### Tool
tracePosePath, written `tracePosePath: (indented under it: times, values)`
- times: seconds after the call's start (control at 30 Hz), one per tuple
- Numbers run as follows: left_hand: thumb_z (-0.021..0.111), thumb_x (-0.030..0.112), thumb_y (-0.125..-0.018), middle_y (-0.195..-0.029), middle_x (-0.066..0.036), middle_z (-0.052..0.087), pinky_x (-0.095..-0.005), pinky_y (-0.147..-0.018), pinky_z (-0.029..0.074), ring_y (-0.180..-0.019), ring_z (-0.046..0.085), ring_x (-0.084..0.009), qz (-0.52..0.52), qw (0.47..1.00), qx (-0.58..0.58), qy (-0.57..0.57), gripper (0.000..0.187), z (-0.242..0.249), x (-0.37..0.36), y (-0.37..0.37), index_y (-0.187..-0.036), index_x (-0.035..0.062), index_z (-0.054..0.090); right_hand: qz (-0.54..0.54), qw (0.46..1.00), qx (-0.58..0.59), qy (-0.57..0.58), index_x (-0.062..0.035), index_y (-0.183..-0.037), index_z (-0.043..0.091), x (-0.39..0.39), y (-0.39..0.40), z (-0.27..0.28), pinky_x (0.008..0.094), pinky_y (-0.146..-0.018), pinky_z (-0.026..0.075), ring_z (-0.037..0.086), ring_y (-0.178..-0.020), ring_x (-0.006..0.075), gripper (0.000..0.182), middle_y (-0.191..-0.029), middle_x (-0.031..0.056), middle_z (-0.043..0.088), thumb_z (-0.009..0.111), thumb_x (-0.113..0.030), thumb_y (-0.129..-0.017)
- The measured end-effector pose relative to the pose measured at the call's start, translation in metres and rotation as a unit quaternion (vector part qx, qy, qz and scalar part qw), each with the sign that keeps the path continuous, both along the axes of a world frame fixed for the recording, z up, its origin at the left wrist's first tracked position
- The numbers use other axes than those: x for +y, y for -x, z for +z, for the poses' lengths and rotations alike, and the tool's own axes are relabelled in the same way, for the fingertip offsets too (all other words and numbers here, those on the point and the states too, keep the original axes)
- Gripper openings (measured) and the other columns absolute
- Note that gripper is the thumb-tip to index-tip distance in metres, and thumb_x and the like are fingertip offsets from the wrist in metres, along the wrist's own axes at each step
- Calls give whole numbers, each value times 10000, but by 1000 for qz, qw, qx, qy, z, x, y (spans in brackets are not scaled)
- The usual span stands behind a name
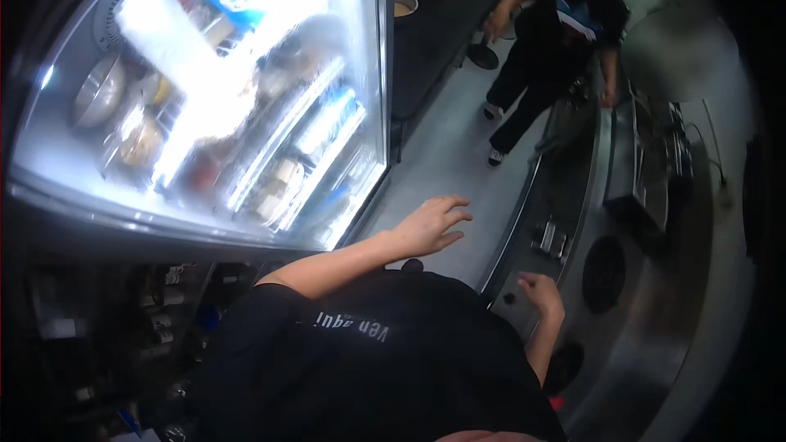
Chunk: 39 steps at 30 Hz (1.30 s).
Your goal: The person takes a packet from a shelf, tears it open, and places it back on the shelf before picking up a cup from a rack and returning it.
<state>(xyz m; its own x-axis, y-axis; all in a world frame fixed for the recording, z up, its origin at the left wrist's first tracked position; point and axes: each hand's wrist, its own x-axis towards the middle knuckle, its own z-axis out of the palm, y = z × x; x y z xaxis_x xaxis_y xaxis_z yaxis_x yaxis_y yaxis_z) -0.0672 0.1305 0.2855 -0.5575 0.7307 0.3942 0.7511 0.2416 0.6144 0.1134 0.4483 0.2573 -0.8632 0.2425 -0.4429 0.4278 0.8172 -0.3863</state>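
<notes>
- A dim kitchen aisle: grey floor runs from centre to upper middle of the frame, a dark worktop left of it, a steel counter right.
- One lit cabinet, silvery-framed, fills the upper left, its inside washed out by glare. One steel bowl shows among goods too blurred to count.
- Two hands: near centre, the left hand, fingers parted and loosely bent, right of the cabinet's lower corner; lower right, the right hand, fingers curled, near the counter; whether it pinches anything cannot be told.
- One co-worker, upper right, stands partly in the aisle's way, one dark pan at one hand.
- One dark oval thing, right of centre.
</notes>
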Motion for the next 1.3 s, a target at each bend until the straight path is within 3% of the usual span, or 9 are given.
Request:
tracePosePath:
  times: [0.17, 0.47, 0.63, 0.87, 0.93, 1.0, 1.07, 1.17, 1.3]
  values:
    - [629, 120, -861, -921, -96, 657, -389, -708, 521, -820, 643, -304, 46, 998, -7, -50, 117, 11, 14, 84, -942, 41, 663, 118, 989, 52, -69, -60, -1101, 686, 35, 164, 24, 398, -794, 518, 675, -887, 330, 295, -959, 183, 690, 678, -202, -842]
    - [639, 114, -857, -943, -101, 659, -378, -737, 523, -861, 647, -307, 55, 996, -68, -16, 139, -9, 37, 226, -972, 38, 658, 304, 938, 163, -35, -72, -1113, 667, 6, 425, 36, 440, -811, 511, 647, -908, 368, 294, -964, 192, 679, 633, -242, -875]
    - [669, 106, -860, -1215, -154, 542, -364, -850, 521, -1037, 615, -299, 173, 981, -65, -57, 444, -8, 62, 305, -1271, 43, 512, 346, 938, 24, 18, -38, -1176, 642, 10, 555, 27, 411, -871, 500, 648, -953, 367, 325, -1005, 217, 676, 599, -197, -896]
    - [728, 120, -814, -1337, -183, 433, -380, -924, 485, -1152, 555, -300, 338, 928, -143, -63, 688, -18, 81, 366, -1402, 51, 378, 377, 925, -47, -12, -17, -1098, 683, 18, 775, -94, 362, -842, 503, 674, -874, 311, 317, -970, 188, 695, 633, -104, -797]
    - [730, 114, -811, -1337, -184, 435, -385, -940, 474, -1173, 540, -312, 381, 914, -127, -53, 679, -20, 79, 372, -1394, 45, 388, 560, 792, -53, -239, -40, -1000, 722, 31, 828, -180, 387, -826, 511, 679, -897, 285, 255, -962, 175, 704, 707, -136, -764]
    - [708, 119, -820, -1314, -167, 465, -410, -974, 447, -1169, 524, -348, 406, 909, -86, -22, 609, -12, 77, 383, -1359, 43, 436, 541, 808, -80, -218, -66, -924, 742, 51, 854, -210, 396, -811, 525, 675, -938, 265, 208, -978, 178, 705, 714, -227, -795]
    - [714, 120, -817, -1271, -158, 512, -399, -950, 453, -1155, 532, -347, 422, 903, -65, -37, 500, -13, 76, 388, -1275, 40, 529, 285, 936, -194, -66, -29, -1035, 707, 53, 866, -200, 416, -836, 529, 664, -996, 277, 331, -1076, 191, 683, 668, -306, -857]
    - [727, 134, -814, -1236, -142, 547, -390, -933, 459, -1130, 549, -327, 489, 868, -60, -61, 365, -13, 79, 390, -1147, 35, 616, 44, 942, -324, 74, 9, -1248, 580, 69, 909, -228, 443, -859, 527, 656, -1026, 304, 473, -1182, 199, 640, 609, -322, -911]
    - [766, 153, -779, -1199, -149, 576, -387, -918, 475, -1092, 577, -323, 489, 866, -74, -71, 375, -21, 68, 396, -1104, 21, 632, 158, 919, -361, 25, 12, -1395, 413, 85, 913, -188, 483, -873, 517, 640, -1055, 342, 597, -1254, 188, 604, 590, -315, -928]
